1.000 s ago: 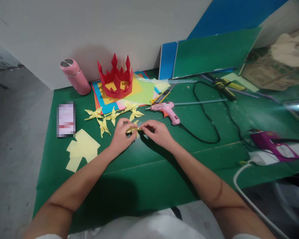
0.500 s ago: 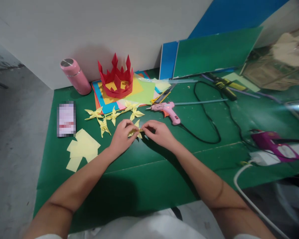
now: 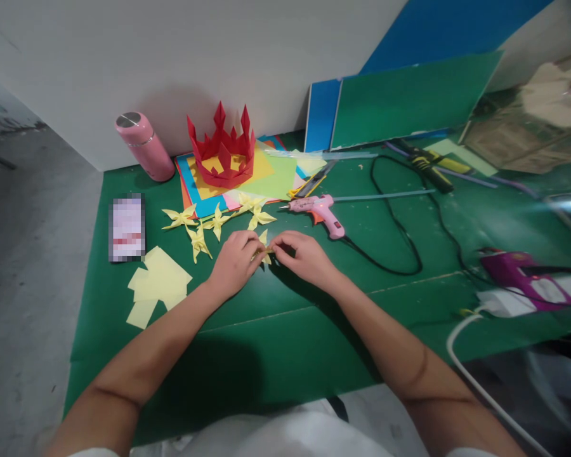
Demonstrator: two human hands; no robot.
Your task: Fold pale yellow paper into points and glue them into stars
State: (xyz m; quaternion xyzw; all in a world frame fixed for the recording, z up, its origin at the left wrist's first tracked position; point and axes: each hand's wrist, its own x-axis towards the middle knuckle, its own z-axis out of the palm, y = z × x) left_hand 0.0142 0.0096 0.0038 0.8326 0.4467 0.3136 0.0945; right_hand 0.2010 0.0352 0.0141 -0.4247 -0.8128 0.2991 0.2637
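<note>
Between my two hands is a yellow folded paper flower (image 3: 265,259), its petals partly hidden by my fingers. My left hand (image 3: 236,263) pinches it from the left side. My right hand (image 3: 304,259) has thumb and fingertips closed on a petal at the right. Several finished-looking yellow paper flowers (image 3: 216,221) lie just beyond my left hand. To the left sits a loose pile of pale yellow paper squares (image 3: 159,279). Past my right hand rests a pink glue gun (image 3: 321,211) with its nozzle pointing left.
A red paper crown (image 3: 223,162) stands on coloured paper sheets (image 3: 280,178), with a utility knife (image 3: 311,183) beside them. A pink thermos (image 3: 145,147) and a phone (image 3: 126,228) are at the left. The black cord (image 3: 400,222) loops rightward; a power strip (image 3: 507,301) lies at the right.
My left fingers have shifted slightly over the flower and cover more of its left petals. Everything else on the table stays where it was.
</note>
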